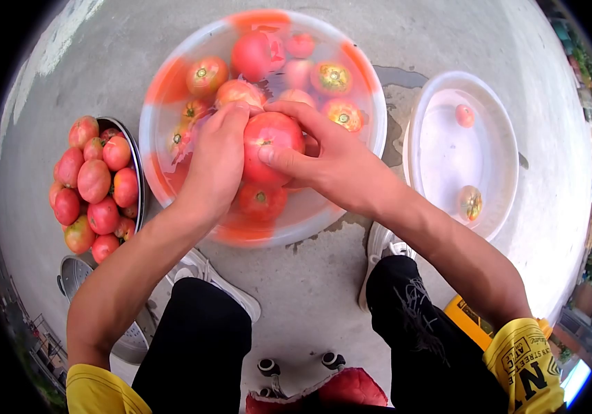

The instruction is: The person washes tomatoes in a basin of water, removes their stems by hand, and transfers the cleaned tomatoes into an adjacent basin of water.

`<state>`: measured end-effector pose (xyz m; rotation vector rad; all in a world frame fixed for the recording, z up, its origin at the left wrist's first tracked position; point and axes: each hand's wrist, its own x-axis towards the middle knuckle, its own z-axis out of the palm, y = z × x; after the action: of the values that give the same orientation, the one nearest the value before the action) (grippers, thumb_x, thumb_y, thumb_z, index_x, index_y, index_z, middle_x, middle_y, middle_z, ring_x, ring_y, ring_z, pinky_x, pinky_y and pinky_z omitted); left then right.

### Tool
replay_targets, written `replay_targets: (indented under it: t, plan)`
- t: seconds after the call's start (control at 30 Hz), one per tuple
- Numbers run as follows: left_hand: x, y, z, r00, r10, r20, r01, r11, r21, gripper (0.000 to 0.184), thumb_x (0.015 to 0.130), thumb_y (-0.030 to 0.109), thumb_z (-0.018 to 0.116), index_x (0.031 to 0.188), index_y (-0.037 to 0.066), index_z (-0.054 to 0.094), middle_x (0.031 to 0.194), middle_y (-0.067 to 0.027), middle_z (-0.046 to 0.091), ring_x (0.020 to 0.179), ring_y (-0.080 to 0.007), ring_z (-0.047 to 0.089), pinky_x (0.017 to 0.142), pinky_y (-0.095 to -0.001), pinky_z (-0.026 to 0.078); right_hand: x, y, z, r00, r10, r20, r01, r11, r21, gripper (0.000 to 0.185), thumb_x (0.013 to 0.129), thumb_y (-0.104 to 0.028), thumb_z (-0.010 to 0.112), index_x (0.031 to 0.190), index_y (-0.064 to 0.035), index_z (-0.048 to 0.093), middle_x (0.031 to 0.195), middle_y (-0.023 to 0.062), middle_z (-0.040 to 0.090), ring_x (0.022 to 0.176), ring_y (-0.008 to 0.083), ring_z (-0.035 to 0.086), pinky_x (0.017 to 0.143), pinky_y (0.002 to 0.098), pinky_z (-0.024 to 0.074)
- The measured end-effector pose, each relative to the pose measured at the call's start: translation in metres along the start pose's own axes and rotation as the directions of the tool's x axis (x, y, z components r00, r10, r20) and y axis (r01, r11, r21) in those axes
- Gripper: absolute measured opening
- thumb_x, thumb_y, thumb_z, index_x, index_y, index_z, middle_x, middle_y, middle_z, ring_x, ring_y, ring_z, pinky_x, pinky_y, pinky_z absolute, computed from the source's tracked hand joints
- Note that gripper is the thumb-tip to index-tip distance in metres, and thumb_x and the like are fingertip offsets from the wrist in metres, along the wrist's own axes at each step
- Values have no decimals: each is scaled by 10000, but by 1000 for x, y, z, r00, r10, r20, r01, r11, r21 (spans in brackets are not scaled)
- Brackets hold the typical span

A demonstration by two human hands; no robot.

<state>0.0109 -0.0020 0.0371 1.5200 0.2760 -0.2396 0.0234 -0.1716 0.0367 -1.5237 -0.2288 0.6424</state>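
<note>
Your left hand [218,155] and right hand [330,157] are closed around one big red tomato [273,141], one on each side, over the middle of the big round tub [169,74]. More tomatoes [332,79] sit in the tub's water. Left of the tub, a bowl [142,181] is piled high with tomatoes, and right of it is a white basin [451,162].

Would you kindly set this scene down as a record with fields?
Held: red tomato, between both hands
Left hand: on its left side
Right hand: around its right side
Big tub: orange and white; water and more tomatoes
Small tub: right of big tub; two tomatoes
Bowl: left of big tub; heaped tomatoes
Colander: near bowl, partly hidden
Ground: concrete, wet in places
</note>
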Motion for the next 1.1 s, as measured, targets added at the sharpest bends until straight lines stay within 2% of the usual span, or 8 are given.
replay_targets:
  t: [0.13, 0.27, 0.33, 0.47, 0.7, 0.83, 1.03, 1.1]
  plan:
    - [-9, -7, 6, 992, 42, 122, -37, 998, -45, 274, 1035, 218, 394, 1116, 22, 568, 1107, -82, 590, 1033, -124, 559, 925, -280, 455, 6, 1, 19, 962, -95, -256, 62, 989, -134, 411, 908, -312, 666, 1148, -1, 544, 1040, 139, 634, 958, 217, 607, 862, 350, 481]
    - [-23, -6, 23, 987, 132, 88, -135, 990, 29, 277, 1009, 203, 473, 1186, 0, 537, 1160, -105, 576, 1055, -165, 554, 944, -307, 440, 16, 5, 16, 906, 158, -392, -67, 970, 235, 308, 988, -304, 488, 1075, -14, 547, 1005, 121, 611, 901, 215, 598, 812, 349, 481]
    - [-28, -2, 28, 915, 377, 145, -403, 827, 393, 299, 963, 158, 565, 1214, -1, 531, 1201, -107, 567, 1103, -172, 550, 978, -319, 435, 17, -7, 14, 836, 479, -268, -193, 714, 673, 315, 1012, -280, 399, 1096, -15, 547, 1036, 115, 598, 904, 205, 588, 823, 337, 476]
    - [-19, 4, 20, 890, 376, 258, -454, 787, 419, 332, 923, 121, 618, 1220, -4, 538, 1187, -117, 579, 1117, -189, 561, 987, -325, 439, 4, -8, 18, 864, 453, -219, -171, 674, 719, 341, 1020, -281, 375, 1139, -1, 527, 1084, 121, 588, 954, 202, 589, 869, 331, 468]
    - [-1, -4, 23, 988, -154, -19, 143, 955, -261, 254, 989, 223, 478, 1100, 22, 587, 1106, -97, 601, 1011, -190, 608, 860, -346, 512, -11, 10, 37, 863, -215, -457, 184, 977, -112, 397, 931, -190, 556, 1255, 35, 506, 1254, 231, 500, 1199, 353, 489, 1018, 373, 410]
    - [-3, 9, 28, 887, -446, 121, 443, 744, -500, 274, 1010, 283, 420, 1107, 75, 569, 1063, -78, 625, 965, -171, 639, 775, -304, 554, -2, 11, 23, 743, -647, -173, 332, 580, -744, 382, 846, -156, 637, 1189, 0, 574, 1237, 216, 540, 1160, 365, 530, 973, 402, 452]
    - [-5, 12, 26, 964, -263, -38, 262, 964, -41, 295, 1015, 289, 366, 1011, 84, 578, 913, -51, 641, 785, -126, 643, 567, -260, 525, 21, 0, 22, 883, -235, -407, 203, 972, -121, 250, 941, -195, 525, 1078, -20, 640, 1017, 92, 653, 979, 209, 631, 859, 349, 496]
    - [-9, 9, 27, 996, -58, -61, 64, 993, 101, 267, 1003, 227, 393, 1023, 40, 583, 908, -81, 636, 820, -180, 642, 661, -301, 530, 26, -13, 17, 894, 373, -248, -192, 819, 541, 238, 971, -207, 467, 1024, -48, 636, 1016, 66, 640, 933, 157, 620, 814, 345, 510]
